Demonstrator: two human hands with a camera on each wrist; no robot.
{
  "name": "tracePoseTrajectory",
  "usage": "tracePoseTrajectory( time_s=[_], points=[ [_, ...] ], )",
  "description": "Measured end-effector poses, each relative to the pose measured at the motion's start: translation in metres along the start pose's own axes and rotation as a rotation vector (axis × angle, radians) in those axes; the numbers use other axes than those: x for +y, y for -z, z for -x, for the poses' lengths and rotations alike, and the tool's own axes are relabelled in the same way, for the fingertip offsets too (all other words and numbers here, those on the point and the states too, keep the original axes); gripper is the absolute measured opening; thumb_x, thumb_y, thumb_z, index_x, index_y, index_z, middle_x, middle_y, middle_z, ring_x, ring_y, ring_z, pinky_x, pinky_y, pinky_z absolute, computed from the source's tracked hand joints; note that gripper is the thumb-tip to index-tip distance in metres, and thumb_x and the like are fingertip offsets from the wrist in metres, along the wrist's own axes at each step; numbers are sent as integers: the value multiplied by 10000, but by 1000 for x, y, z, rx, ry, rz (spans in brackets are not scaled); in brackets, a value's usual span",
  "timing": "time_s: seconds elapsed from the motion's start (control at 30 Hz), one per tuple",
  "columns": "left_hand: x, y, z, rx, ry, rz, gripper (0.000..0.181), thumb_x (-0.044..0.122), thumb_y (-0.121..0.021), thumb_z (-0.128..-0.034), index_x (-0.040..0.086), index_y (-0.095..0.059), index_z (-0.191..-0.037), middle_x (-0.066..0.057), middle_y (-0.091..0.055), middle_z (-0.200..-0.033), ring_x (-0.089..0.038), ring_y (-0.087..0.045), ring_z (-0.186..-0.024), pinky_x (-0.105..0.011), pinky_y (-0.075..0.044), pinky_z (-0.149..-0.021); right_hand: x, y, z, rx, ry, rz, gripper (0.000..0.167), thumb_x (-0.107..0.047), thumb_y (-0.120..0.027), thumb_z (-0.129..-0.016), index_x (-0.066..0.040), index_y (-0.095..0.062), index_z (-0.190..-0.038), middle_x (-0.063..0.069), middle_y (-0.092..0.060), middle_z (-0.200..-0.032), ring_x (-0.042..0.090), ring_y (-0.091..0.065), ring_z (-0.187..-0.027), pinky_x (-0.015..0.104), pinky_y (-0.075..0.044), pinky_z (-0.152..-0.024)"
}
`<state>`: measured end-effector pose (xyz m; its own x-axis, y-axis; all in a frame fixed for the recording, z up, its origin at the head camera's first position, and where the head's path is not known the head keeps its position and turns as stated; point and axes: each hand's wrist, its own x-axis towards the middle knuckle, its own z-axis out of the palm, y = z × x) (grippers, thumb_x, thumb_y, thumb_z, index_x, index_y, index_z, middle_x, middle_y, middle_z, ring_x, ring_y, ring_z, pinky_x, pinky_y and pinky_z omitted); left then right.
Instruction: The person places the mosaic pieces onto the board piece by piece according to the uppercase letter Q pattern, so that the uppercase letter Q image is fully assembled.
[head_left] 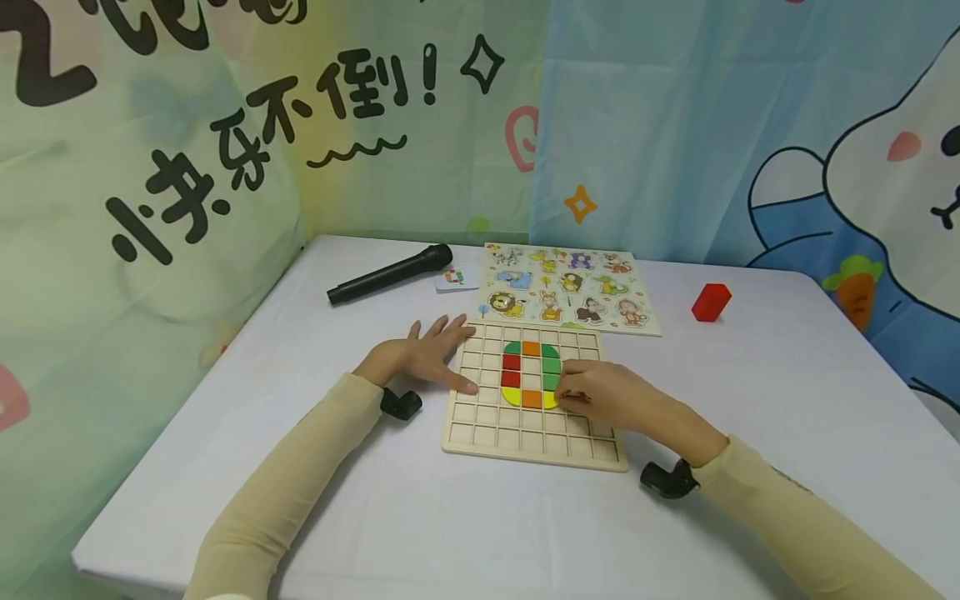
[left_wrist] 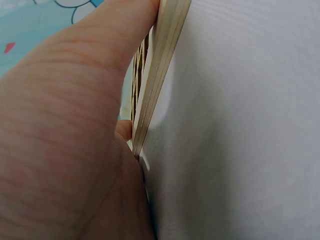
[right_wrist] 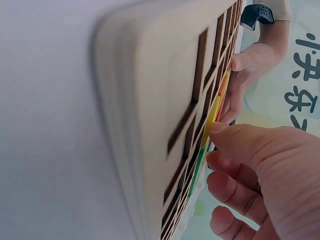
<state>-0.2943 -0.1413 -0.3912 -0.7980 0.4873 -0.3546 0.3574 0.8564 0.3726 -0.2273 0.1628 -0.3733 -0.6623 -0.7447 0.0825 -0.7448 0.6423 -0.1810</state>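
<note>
A light wooden grid board lies on the table with a ring of coloured tiles: green, orange, red and yellow. My left hand is spread over the board's left edge, its thumb on the grid and its fingers near the upper left corner. In the left wrist view, the thumb presses along the board's side. My right hand has curled fingers and pinches at the lower right yellow tile. In the right wrist view, its thumb tip touches the yellow tile; the fingers partly cover the neighbouring squares.
Behind the grid board lies an animal picture board. A small card and a black microphone lie to its left. A red block stands at the right on the white tablecloth. Printed curtains hang behind.
</note>
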Motion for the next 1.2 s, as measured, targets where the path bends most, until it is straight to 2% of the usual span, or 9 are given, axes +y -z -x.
tracePoseTrajectory(
  time_s=[0.27,0.5,0.77,0.87,0.97,1.1,1.2],
  points=[
    [-1,-1,-1,-2,-2,-3,1108,688,-658,-768,223,-73,-1587,-6,119,-1650,-258,148,-1509,-605,109,-1160,11,4,14,12,-67,4,78,-131,-764,-844,-144,-754,-920,-73,-592,-850,57,-495,-710,207,-486,-634],
    [-1,-1,-2,-3,-6,-4,1111,691,-657,-767,221,-73,-1587,-10,115,-1651,-261,145,-1510,-607,107,-1160,24,8,35,23,-159,-7,102,-101,-766,-834,-133,-757,-931,-64,-620,-882,61,-526,-739,237,-521,-673],
    [-2,-1,-1,-1,-3,-3,1106,683,-660,-772,218,-75,-1587,-12,114,-1651,-260,147,-1509,-605,109,-1160,44,11,56,7,-254,45,150,-59,-752,-828,-62,-761,-977,2,-646,-880,103,-569,-733,307,-559,-694],
    [-2,-2,-1,1,-9,0,1108,681,-661,-771,208,-80,-1587,-23,108,-1651,-269,146,-1509,-612,108,-1157,47,11,60,-1,-257,42,207,-39,-744,-826,-56,-749,-1032,8,-637,-874,107,-572,-733,316,-565,-698],
    [-2,-2,-1,0,-13,5,1107,681,-660,-772,206,-80,-1587,-24,110,-1651,-270,150,-1508,-613,110,-1155,48,11,62,-1,-222,38,279,-15,-740,-827,-77,-739,-1099,-3,-631,-895,115,-589,-778,333,-575,-741],
    [-2,-2,-1,0,-14,3,1107,685,-656,-774,208,-76,-1587,-23,115,-1650,-269,152,-1507,-614,111,-1155,48,10,63,2,-157,51,287,19,-740,-819,-91,-753,-1084,-8,-631,-918,139,-613,-834,358,-574,-786],
    [-2,-2,-2,0,-13,2,1108,687,-656,-772,208,-78,-1587,-24,113,-1650,-270,148,-1508,-614,109,-1156,48,9,63,-4,-165,62,227,6,-751,-813,-79,-760,-1024,-6,-630,-909,147,-624,-832,360,-575,-785]
  ],
)
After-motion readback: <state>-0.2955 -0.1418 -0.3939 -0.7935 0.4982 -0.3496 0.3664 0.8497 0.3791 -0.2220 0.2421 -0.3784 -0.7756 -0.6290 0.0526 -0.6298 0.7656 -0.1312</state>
